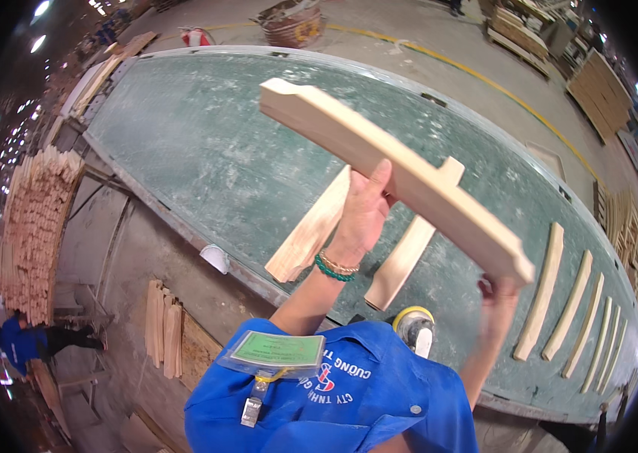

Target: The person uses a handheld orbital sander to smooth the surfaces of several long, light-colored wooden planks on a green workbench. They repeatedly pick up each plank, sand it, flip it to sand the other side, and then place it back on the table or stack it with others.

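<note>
A long, pale wooden piece (402, 172) with shaped ends is held up at a slant above the green table. My left hand (364, 211) grips it near the middle, thumb against its near side. At the lower right end, the curled fingers of my right hand (499, 293) hold the piece from below, slightly blurred. Under it on the table lie two more pieces, a left wooden piece (308, 230) and a right wooden piece (402, 264) partly covered by the held one. Close to my body rests a round tool with a yellow rim (415, 325), which looks like a sander.
Several narrow wooden pieces (542, 291) stand in a row at the table's (183, 98) right. Left of the table are a tall wood stack (36, 226), a smaller wood bundle (164, 328) and a person in blue (24, 343). A large bucket (292, 24) stands beyond the far edge.
</note>
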A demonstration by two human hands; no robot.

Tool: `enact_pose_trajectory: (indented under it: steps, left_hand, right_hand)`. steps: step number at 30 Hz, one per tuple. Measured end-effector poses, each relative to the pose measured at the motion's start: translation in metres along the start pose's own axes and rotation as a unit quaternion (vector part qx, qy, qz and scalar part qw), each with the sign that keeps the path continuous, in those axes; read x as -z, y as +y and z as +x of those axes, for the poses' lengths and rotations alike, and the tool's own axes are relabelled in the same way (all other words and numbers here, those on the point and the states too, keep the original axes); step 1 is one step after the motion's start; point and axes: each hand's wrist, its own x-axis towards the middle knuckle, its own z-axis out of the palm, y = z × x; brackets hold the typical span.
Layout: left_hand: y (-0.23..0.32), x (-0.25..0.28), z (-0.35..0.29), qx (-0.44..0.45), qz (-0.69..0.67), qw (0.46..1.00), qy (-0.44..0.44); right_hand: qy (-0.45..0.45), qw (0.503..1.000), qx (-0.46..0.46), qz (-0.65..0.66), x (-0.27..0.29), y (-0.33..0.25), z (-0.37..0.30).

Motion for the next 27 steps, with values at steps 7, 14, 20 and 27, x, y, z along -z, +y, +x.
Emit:
enact_pose_trajectory:
  steps: [7,14,20,27]
  left_hand:
    - [0.021,0.116,0.059,0.001,0.267,0.951,0.155]
    - [0.014,0.184,0.08,0.028,0.751,0.659,-0.026]
    - [-0.004,0.219,0.066,-0.08,0.829,0.553,-0.022]
    - [-0.024,0.172,0.06,0.103,0.847,0.521,-0.013]
  right_hand:
    - [-0.202,0.921,-0.107,-0.314,-0.047,0.046,-0.055]
    - [-0.036,0.916,-0.098,-0.387,0.059,0.044,-0.039]
    - [0.14,0.804,0.012,-0.578,0.17,0.041,0.009]
    - [0.369,0.567,-0.118,-0.727,0.308,0.019,0.039]
